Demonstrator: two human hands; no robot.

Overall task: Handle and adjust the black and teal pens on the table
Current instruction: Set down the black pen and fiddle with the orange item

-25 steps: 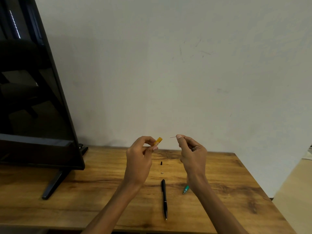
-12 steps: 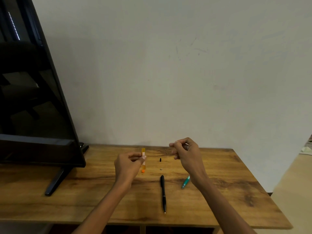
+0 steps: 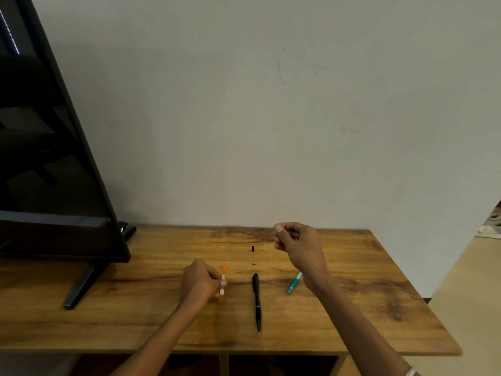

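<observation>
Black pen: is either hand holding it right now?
No. The black pen lies flat on the table, untouched, between the left hand, which holds an orange container, and the raised right hand.

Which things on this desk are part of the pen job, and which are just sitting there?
Job: slim black pen; teal pen; small black pen pieces.
Lying about: orange plastic tube, held by left hand; black monitor.

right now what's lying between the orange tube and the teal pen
The black pen lies on the table between the orange tube and the teal pen, shown in the head view.
</observation>
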